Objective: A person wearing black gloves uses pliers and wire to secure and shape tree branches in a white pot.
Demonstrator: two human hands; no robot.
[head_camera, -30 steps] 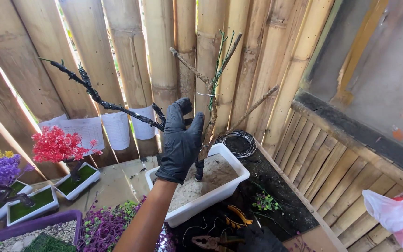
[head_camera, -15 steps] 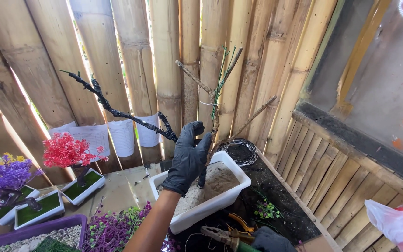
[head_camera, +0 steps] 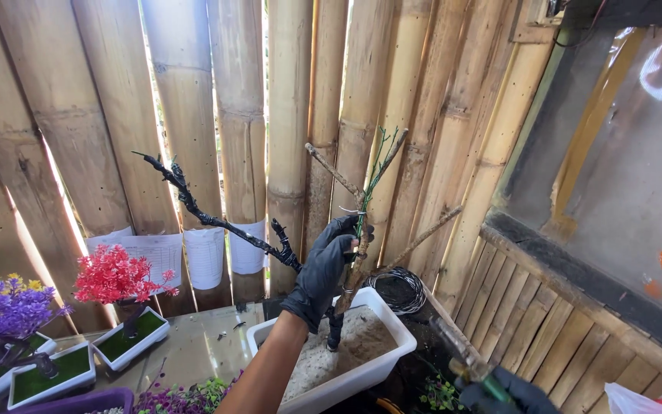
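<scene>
Black-gloved left hand (head_camera: pixel 323 272) closes its fingers around the branch (head_camera: pixel 355 261) standing in the white pot (head_camera: pixel 362 372); a steady upright hold suits. Beside the pot, the right hand (head_camera: pixel 499 387) grips pliers (head_camera: pixel 457 351).

A bare forked branch (head_camera: pixel 355 264), partly wrapped in black wire, stands upright in a sand-filled white rectangular pot (head_camera: pixel 377 368), tips spreading upward.
</scene>
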